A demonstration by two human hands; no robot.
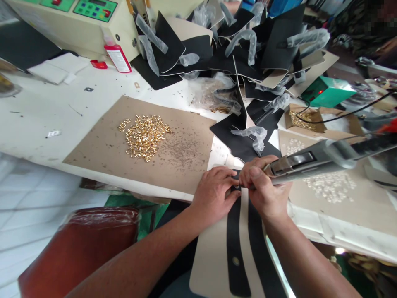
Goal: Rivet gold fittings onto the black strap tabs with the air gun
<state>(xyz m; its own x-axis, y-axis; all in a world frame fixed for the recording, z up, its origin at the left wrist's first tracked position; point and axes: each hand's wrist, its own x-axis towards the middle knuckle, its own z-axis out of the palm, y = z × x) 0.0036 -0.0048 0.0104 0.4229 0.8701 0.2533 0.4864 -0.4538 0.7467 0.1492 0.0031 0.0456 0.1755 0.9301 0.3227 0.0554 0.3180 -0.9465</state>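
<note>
A grey powered screwdriver (310, 159) with a lever on its side lies in my right hand (268, 192), fingers wrapped round its front end. Its tip is hidden by the fingers and points toward a black strap (234, 231). My left hand (214, 192) pinches the far end of that strap, thumb and fingers close to a small metal fitting. Beneath the strap is a beige panel (209, 260) with black bands, resting on my lap against the table edge. A round metal stud (236, 261) shows at the strap's near end.
A pile of gold metal fittings (145, 138) lies on brown board (102, 145) to the left. Small clear pieces (331, 188) lie to the right. Black panels with wrapped handles (192, 51) crowd the back, near a red bottle (118, 58) and green box (327, 92). A stool (83, 248) stands left.
</note>
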